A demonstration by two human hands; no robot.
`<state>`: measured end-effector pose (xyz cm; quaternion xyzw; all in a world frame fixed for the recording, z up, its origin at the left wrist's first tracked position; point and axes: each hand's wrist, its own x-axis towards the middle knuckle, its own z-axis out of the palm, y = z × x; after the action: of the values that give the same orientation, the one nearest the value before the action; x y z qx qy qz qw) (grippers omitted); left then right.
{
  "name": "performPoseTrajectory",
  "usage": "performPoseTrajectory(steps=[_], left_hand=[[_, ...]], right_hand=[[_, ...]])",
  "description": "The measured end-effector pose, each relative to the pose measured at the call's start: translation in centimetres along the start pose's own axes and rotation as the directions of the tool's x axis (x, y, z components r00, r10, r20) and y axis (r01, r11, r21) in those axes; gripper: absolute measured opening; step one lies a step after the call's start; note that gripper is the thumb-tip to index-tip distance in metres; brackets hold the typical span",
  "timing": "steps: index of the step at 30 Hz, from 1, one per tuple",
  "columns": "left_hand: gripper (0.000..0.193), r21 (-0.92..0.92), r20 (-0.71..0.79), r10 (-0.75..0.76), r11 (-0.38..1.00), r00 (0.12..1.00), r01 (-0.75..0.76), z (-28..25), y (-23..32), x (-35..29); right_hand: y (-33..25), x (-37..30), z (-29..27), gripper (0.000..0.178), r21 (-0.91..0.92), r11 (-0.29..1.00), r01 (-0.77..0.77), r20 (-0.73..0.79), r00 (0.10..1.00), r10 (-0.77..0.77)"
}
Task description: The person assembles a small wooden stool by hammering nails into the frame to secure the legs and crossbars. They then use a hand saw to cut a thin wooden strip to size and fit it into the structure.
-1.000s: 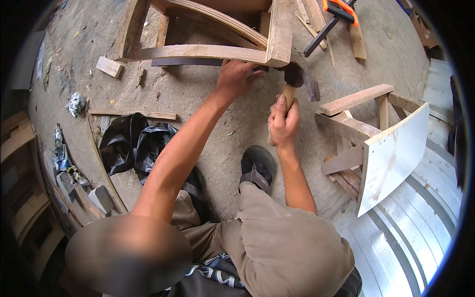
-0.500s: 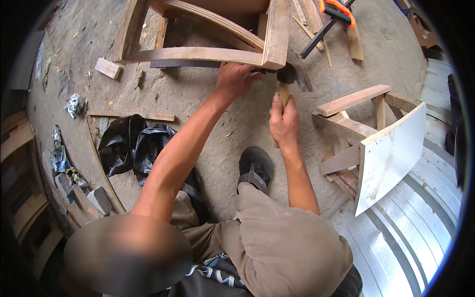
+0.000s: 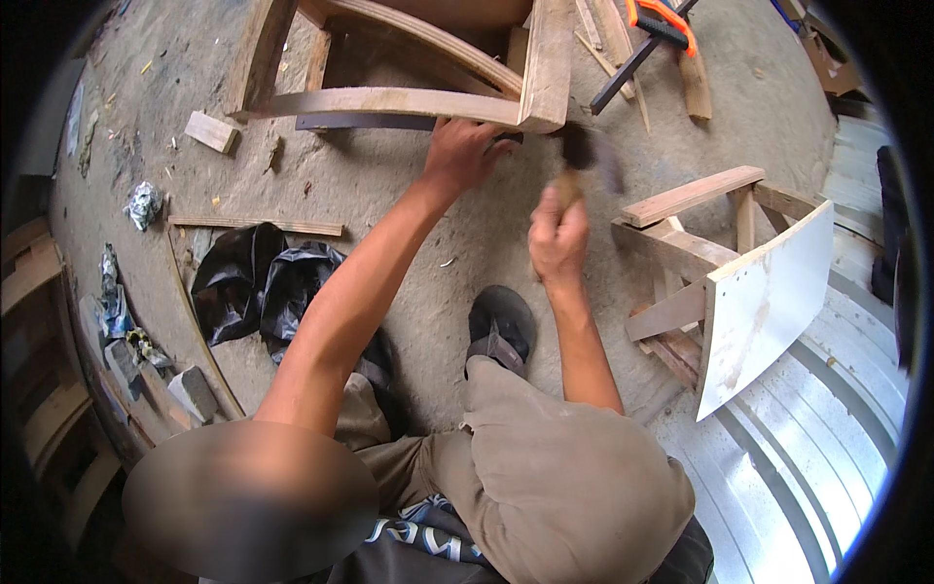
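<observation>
A wooden frame [image 3: 409,100] with curved rails stands at the top of the view. Along its near lower edge runs a dark flat strip [image 3: 365,122]. My left hand [image 3: 457,156] is closed around this strip close to the frame's right corner; its fingertips are partly hidden. In my right hand [image 3: 559,234] is a hammer [image 3: 582,151], gripped by its wooden handle with the thumb along it. The dark hammer head is blurred and sits just beside the frame's corner post, to the right of my left hand.
A smaller wooden frame with a white panel [image 3: 764,307] lies at right by corrugated metal sheeting [image 3: 778,467]. An orange and black clamp [image 3: 662,34] and wood strips lie at upper right. Left are a wood block [image 3: 210,131], a thin batten [image 3: 258,227] and black plastic [image 3: 238,282].
The hammer head has swung slightly right, away from the frame's corner, and is now more blurred. My left hand stays at the same spot on the strip.
</observation>
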<state>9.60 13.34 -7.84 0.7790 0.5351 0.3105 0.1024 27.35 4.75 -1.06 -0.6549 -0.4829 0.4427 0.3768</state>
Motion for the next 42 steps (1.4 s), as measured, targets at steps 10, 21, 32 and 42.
performPoseTrajectory(steps=[10, 21, 32, 42], left_hand=[[0.040, 0.010, -0.051, 0.013, 1.000, 0.999, -0.012, 0.2, -0.3, 0.1], [0.062, 0.008, -0.017, 0.002, 1.000, 1.000, -0.002, 0.7, -1.1, 0.4], [0.058, 0.072, 0.026, -0.054, 0.996, 0.998, 0.052, 1.1, -1.0, 0.0], [0.058, 0.078, 0.035, -0.032, 0.997, 0.999, 0.029, 1.2, -1.0, -0.3]], right_hand=[[0.3, 0.6, 0.3, 0.034, -0.118, 0.988, 0.101, -0.003, 0.995, -0.102], [1.2, -0.7, 1.4, 0.036, 0.123, 0.988, 0.090, -0.110, 0.991, -0.076], [1.5, -0.3, 2.2, 0.034, -0.081, 0.983, 0.167, -0.106, 0.979, -0.175], [1.8, 0.0, 1.8, 0.038, -0.153, 0.978, 0.140, -0.063, 0.987, -0.151]])
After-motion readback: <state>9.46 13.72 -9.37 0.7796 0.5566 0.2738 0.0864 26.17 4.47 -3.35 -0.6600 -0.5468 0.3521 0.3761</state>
